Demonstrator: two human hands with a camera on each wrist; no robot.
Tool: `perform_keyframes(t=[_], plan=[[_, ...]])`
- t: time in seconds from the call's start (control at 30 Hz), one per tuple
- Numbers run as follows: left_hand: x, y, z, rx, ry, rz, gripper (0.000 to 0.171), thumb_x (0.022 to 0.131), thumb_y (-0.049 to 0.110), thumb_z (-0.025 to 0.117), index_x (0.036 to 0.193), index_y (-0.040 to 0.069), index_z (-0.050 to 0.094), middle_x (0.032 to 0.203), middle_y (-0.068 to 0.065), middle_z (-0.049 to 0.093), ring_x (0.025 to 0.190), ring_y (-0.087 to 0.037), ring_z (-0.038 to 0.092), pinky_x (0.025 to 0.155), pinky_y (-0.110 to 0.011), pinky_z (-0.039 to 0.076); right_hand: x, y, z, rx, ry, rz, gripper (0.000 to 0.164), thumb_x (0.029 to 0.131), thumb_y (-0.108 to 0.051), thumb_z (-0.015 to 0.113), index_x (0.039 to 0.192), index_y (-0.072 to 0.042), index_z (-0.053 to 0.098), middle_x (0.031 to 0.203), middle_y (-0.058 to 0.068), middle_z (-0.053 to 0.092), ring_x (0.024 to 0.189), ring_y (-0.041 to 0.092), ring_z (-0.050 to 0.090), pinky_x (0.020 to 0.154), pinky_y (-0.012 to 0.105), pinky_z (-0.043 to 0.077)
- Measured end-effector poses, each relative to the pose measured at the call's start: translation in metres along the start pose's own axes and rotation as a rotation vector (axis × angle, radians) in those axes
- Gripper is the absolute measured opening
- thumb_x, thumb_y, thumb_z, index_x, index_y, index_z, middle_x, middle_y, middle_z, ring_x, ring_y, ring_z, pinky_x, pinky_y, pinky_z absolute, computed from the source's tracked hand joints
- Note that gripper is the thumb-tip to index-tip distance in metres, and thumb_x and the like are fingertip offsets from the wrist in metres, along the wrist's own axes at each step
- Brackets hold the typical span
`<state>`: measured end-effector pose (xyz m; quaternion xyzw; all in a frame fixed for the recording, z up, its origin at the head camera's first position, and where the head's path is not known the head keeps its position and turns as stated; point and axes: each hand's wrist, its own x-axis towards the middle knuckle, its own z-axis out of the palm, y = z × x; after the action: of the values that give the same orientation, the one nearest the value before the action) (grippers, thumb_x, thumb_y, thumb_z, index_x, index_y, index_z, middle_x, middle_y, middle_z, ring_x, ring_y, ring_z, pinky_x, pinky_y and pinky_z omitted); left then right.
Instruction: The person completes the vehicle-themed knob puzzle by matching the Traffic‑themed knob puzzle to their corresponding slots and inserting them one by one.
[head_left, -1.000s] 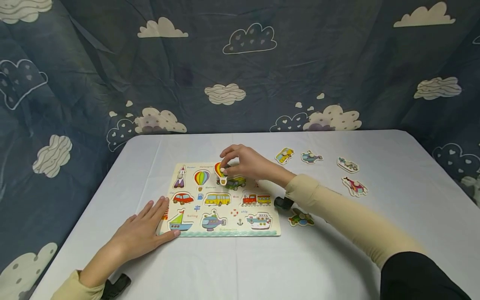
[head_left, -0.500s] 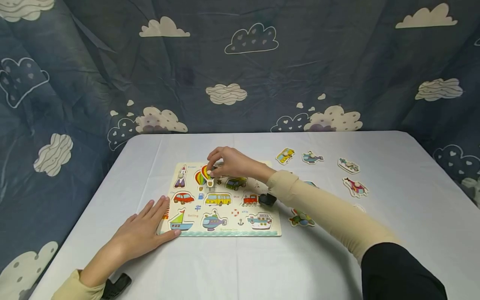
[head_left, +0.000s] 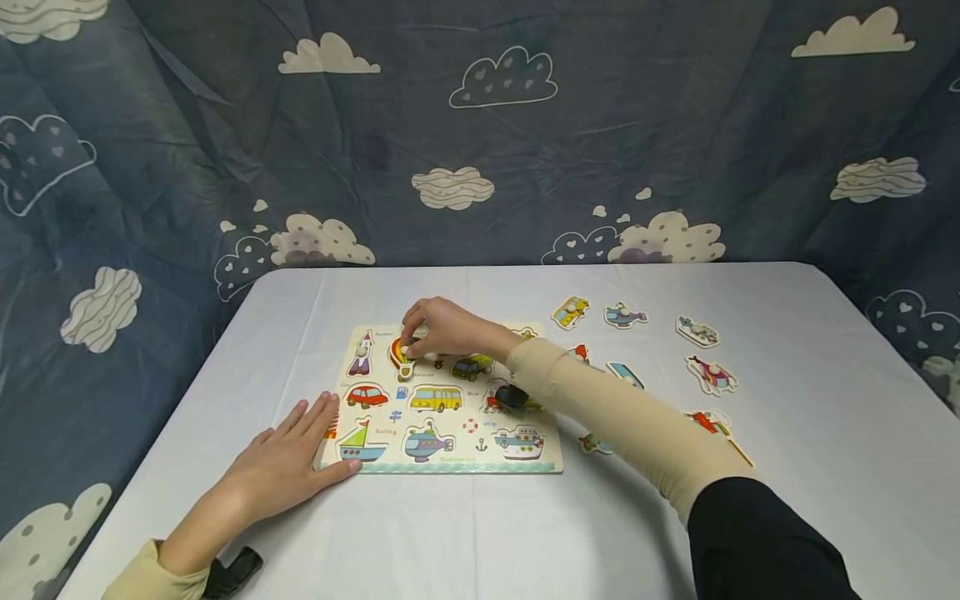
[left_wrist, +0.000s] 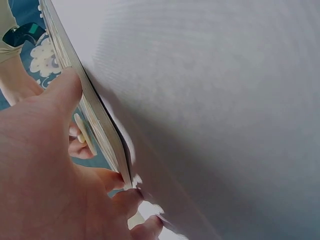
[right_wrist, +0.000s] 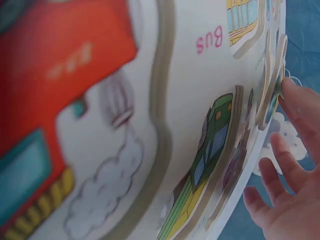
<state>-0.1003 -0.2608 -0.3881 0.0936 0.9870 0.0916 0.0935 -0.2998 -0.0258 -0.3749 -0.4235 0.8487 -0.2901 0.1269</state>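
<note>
My right hand (head_left: 453,329) pinches a hot-air balloon puzzle piece (head_left: 397,354) by its small knob, right over the printed balloon at the upper left of the puzzle board (head_left: 487,468). The right wrist view shows the piece (right_wrist: 272,92) standing tilted against the board's face, with my other right fingers (right_wrist: 272,177) spread. My left hand (head_left: 277,467) lies flat with straight fingers along the board's left edge, its thumb on the lower left corner. In the left wrist view that thumb (left_wrist: 65,92) rests at the board's thick edge (left_wrist: 107,130).
A rocket piece (head_left: 361,356) with a knob sits in the board's upper left. Loose pieces lie to the right: a yellow vehicle (head_left: 572,312), a blue helicopter-like piece (head_left: 624,316), a boat (head_left: 697,332) and a red-and-purple piece (head_left: 711,375). My right sleeve (head_left: 607,408) partly covers others.
My right hand has moved left across the board with the balloon piece, from near the green car to the printed balloon, and the piece is lower. My left hand stays put.
</note>
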Motion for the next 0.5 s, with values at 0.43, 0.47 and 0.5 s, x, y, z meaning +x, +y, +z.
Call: perform_keyframes(t=[0.43,0.47,0.5], plan=[[0.0003,-0.0006,0.0005,0.003,-0.005,-0.003,0.105,0.086,0.080,0.043,0.156,0.004,0.024,0.160,-0.015,0.024,0.144,-0.042,0.022,0.100,-0.071,0.028,0.0093,-0.0029,0.0079,-0.052,-0.022,0.008,0.009,0.088,-0.020,0.077,0.094,-0.014,0.078,0.128,0.006,0.061,0.124,0.018,0.050,0.103,0.029,0.039],[0.0001,-0.0007,0.0006,0.002,-0.004,-0.003,0.105,0.086,0.079,0.044,0.156,0.004,0.024,0.160,-0.015,0.024,0.144,-0.042,0.022,0.100,-0.071,0.028,0.0092,-0.0031,0.0079,-0.049,-0.021,0.012,0.009,0.088,-0.020,0.077,0.094,-0.014,0.078,0.128,0.006,0.060,0.124,0.018,0.050,0.103,0.029,0.039],[-0.0002,-0.0005,0.0004,0.002,-0.004,-0.004,0.105,0.086,0.079,0.044,0.156,0.004,0.023,0.160,-0.015,0.024,0.144,-0.042,0.022,0.100,-0.071,0.028,0.0093,-0.0031,0.0080,-0.047,-0.022,0.013,0.009,0.088,-0.020,0.077,0.094,-0.014,0.078,0.128,0.006,0.060,0.124,0.018,0.050,0.103,0.029,0.039]])
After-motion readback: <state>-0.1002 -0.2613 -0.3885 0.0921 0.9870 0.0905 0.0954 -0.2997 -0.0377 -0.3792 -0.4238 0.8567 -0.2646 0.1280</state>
